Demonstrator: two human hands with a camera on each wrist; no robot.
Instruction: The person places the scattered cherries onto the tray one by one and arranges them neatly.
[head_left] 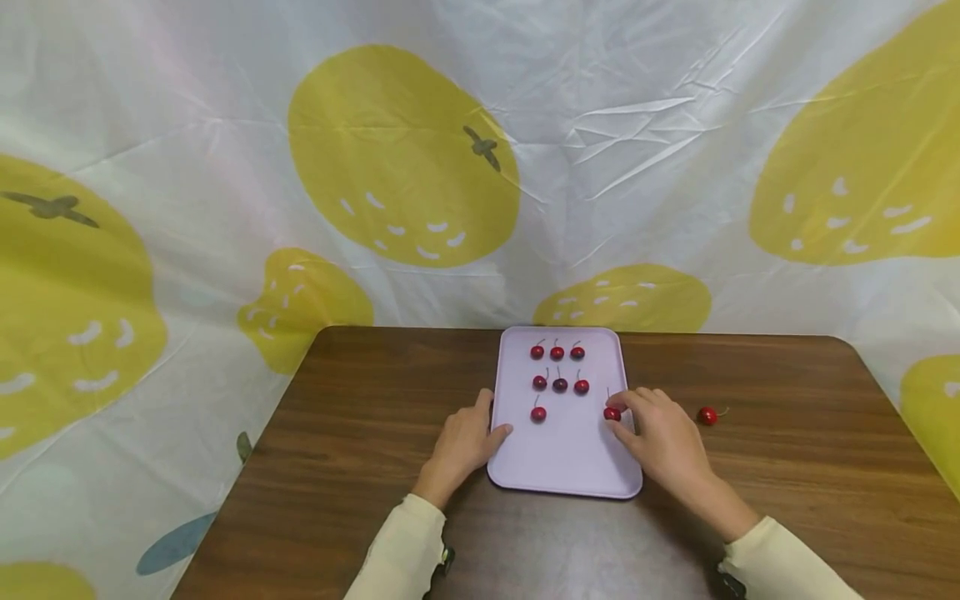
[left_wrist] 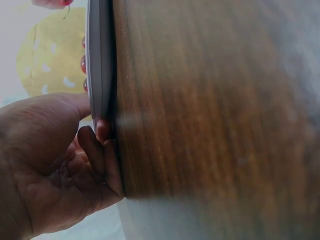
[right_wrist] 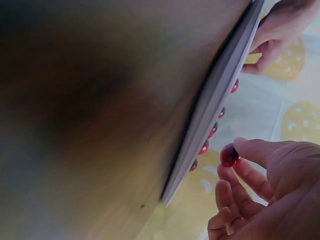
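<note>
A pale lilac tray (head_left: 564, 467) lies on the wooden table. My left hand (head_left: 467, 440) holds its left rim, thumb over the edge and fingers against the outer side, as the left wrist view shows. Between thumb and fingertips my right hand (head_left: 663, 433) pinches a red cherry (right_wrist: 230, 155), raised above the tray's right part in the right wrist view. Two rows of three cherries stand on the tray, including a dark one (head_left: 559, 385) mid-row. Below their left end sits a single cherry (head_left: 538, 413). The cherries' stems point upward.
One more cherry (head_left: 708, 416) lies on the table (head_left: 795, 450), right of my right hand, its stem to the right. A white cloth (head_left: 600, 208) printed with yellow lemons hangs behind the table; the tray's far edge lies close to it.
</note>
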